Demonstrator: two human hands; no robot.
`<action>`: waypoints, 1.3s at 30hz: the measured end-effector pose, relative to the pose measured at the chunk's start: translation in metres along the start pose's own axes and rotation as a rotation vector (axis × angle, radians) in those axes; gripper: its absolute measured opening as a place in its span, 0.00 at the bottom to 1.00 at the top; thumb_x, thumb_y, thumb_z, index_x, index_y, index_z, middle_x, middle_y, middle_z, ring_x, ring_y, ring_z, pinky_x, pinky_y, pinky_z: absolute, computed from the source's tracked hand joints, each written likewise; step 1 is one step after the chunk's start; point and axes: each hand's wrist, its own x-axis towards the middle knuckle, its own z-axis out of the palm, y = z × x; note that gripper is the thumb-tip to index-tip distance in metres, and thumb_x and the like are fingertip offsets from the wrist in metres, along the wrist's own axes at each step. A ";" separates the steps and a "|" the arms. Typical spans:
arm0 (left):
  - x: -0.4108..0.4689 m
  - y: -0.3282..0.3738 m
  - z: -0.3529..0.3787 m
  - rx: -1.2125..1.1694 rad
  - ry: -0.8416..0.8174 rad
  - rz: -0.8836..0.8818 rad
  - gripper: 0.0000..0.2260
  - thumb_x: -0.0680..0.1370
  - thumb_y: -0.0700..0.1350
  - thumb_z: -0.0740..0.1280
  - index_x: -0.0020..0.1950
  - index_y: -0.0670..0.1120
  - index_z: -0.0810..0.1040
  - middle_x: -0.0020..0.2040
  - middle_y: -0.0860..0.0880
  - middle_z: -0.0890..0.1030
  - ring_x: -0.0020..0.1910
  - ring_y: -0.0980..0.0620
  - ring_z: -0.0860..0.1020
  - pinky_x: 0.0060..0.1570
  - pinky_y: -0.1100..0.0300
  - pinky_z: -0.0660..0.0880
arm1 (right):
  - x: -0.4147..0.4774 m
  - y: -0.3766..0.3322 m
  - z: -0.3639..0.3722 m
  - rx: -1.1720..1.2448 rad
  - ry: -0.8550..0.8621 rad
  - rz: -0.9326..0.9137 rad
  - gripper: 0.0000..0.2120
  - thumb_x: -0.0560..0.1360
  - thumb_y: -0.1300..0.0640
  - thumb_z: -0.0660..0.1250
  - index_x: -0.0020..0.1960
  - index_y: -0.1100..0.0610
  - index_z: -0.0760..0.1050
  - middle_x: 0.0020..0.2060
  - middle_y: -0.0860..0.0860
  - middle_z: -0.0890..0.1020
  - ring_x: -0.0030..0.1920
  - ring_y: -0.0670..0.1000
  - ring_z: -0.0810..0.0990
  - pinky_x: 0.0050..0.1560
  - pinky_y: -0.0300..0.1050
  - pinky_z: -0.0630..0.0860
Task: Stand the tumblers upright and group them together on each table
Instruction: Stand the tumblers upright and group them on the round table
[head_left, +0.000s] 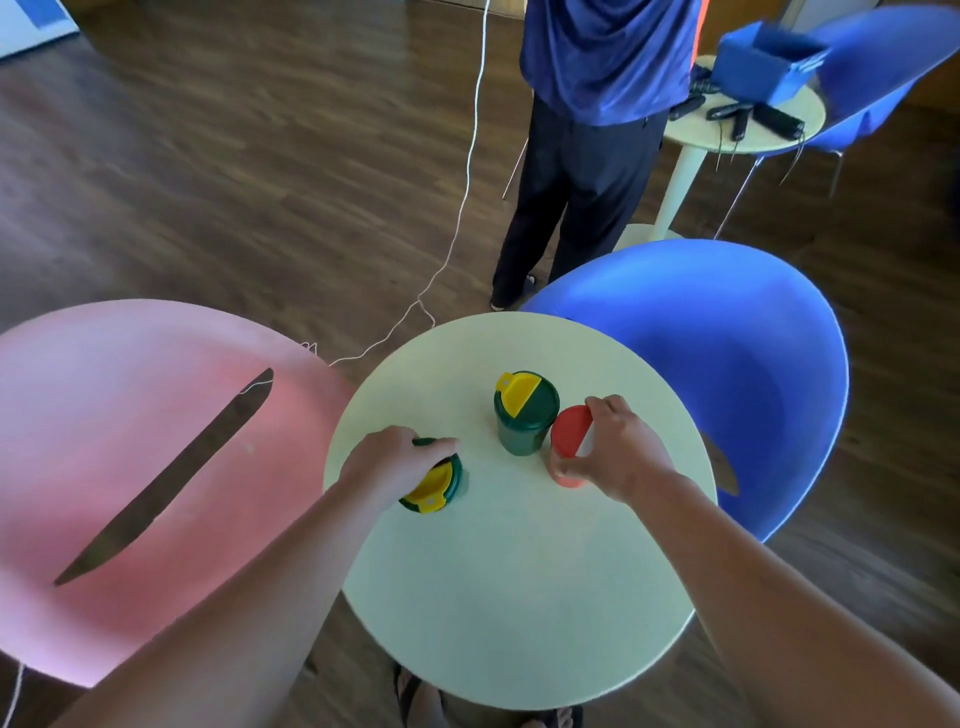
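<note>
Pale round table (519, 597) stood on dark wood floor (234, 156), pink chair (130, 467) at left, blue chair (727, 364) at right; left hand (387, 465) clasped a green tumbler (441, 486), right hand (621, 449) clasped the red tumbler (566, 441)

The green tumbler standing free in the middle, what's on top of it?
The free green tumbler carries a dark green lid with a yellow flip cap. The lid hides whatever is inside.

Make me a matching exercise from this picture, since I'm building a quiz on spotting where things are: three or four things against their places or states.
Things:
1. Green plastic tumbler with yellow flip lid under the left hand
2. Red plastic tumbler with red lid
3. Second green tumbler with yellow flip lid
4. Blue plastic box

Places or states:
A. On the far round table
B. Standing free, no hand on it
C. Gripped by the right hand
D. Covered from above by the left hand

Pairs: 1-D, 2-C, 3-B, 4-A
</note>
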 end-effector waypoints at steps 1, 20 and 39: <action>0.006 0.005 -0.002 0.038 -0.011 0.002 0.32 0.66 0.76 0.60 0.44 0.47 0.80 0.41 0.46 0.82 0.34 0.44 0.80 0.42 0.54 0.80 | 0.000 0.000 0.000 -0.001 0.007 0.002 0.45 0.64 0.37 0.78 0.74 0.53 0.68 0.65 0.50 0.73 0.58 0.56 0.79 0.52 0.53 0.82; -0.001 0.015 0.021 0.232 0.165 0.251 0.35 0.68 0.69 0.68 0.68 0.49 0.71 0.61 0.49 0.71 0.62 0.44 0.68 0.47 0.52 0.74 | 0.001 0.001 0.003 0.023 0.010 0.014 0.47 0.65 0.37 0.78 0.77 0.53 0.64 0.69 0.49 0.72 0.63 0.56 0.77 0.56 0.51 0.80; -0.037 0.039 0.065 0.002 0.233 0.442 0.39 0.65 0.63 0.75 0.72 0.51 0.69 0.64 0.51 0.72 0.63 0.49 0.70 0.55 0.58 0.74 | 0.006 0.011 -0.018 -0.040 -0.175 -0.085 0.53 0.68 0.41 0.80 0.82 0.56 0.56 0.74 0.52 0.68 0.71 0.58 0.73 0.66 0.52 0.75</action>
